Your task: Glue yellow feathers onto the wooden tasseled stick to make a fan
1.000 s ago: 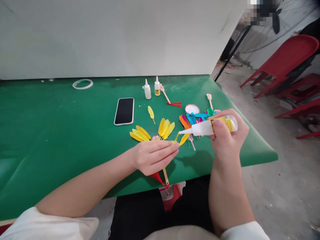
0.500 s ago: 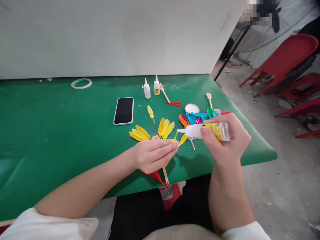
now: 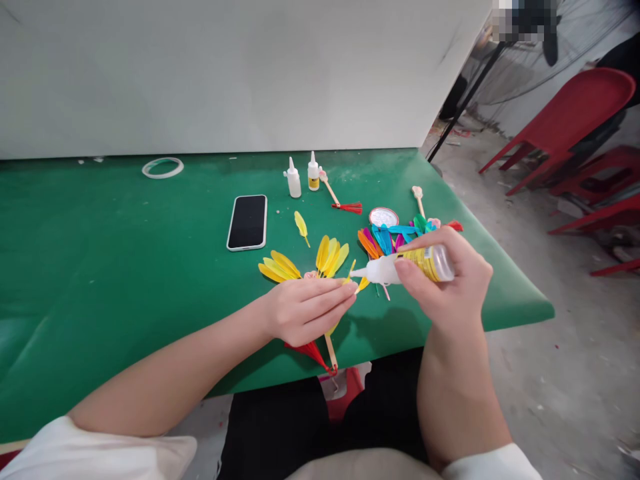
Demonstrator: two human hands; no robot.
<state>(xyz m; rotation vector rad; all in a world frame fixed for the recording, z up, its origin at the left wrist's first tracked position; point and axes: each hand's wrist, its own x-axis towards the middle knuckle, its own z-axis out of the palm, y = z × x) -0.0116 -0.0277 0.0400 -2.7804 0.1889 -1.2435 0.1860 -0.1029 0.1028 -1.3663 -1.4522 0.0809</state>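
My left hand [image 3: 313, 310] pinches a small yellow feather [image 3: 351, 271] at its fingertips. Wrapped round a glue bottle [image 3: 425, 264] with a yellow label, my right hand [image 3: 450, 283] holds it nearly level, its white nozzle at the feather. Beneath my left hand lies a wooden stick [image 3: 331, 352] with a red tassel [image 3: 314, 355]. Yellow feathers [image 3: 330, 255] fan out behind that hand, and more yellow feathers [image 3: 280, 265] spread to their left. Orange, blue and purple feathers [image 3: 383, 238] lie behind the bottle, partly covered by it.
On the green table [image 3: 125, 267] lie a phone [image 3: 248, 222], a loose yellow feather [image 3: 301, 225], a tape ring [image 3: 163, 168], and a round lid [image 3: 384, 217]. Two small bottles [image 3: 294, 181] stand near a tasselled stick [image 3: 331, 189]. Red chairs [image 3: 575, 117] are at the right.
My right hand has moved the bottle slightly left and down, bringing its nozzle lower along the feather. My left hand has hardly moved.
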